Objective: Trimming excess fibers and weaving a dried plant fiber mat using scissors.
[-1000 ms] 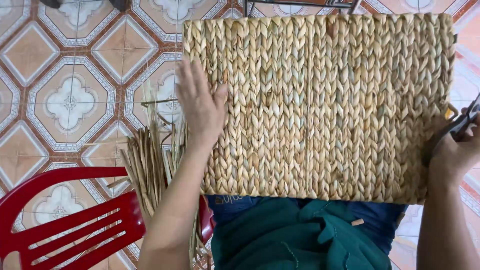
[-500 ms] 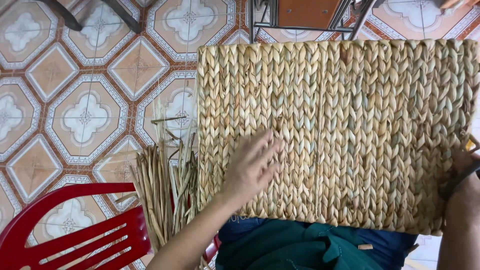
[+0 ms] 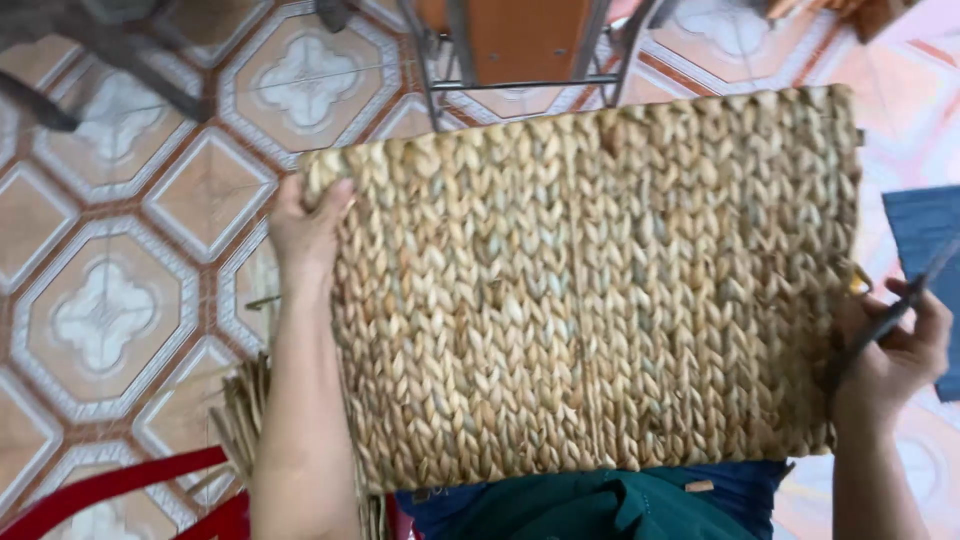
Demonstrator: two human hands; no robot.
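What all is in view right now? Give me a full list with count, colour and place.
woven panel: one, straw tan, centre, across the lap
loose straw strands: one bundle, tan, lower left beside the panel
plastic chair: one, red, bottom left corner
metal-framed furniture: one, grey legs with orange-brown top, above the panel
blue sheet: one, right edge
tiled floor: patterned orange and white, left
green clothing: bottom centre
dark slim tool: one, in the right hand
left hand: grips the panel's upper left corner
right hand: at the panel's right edge, holding the tool

Rough, matt woven-straw mat [image 3: 590,290] over glossy ceramic floor tiles [image 3: 110,290].
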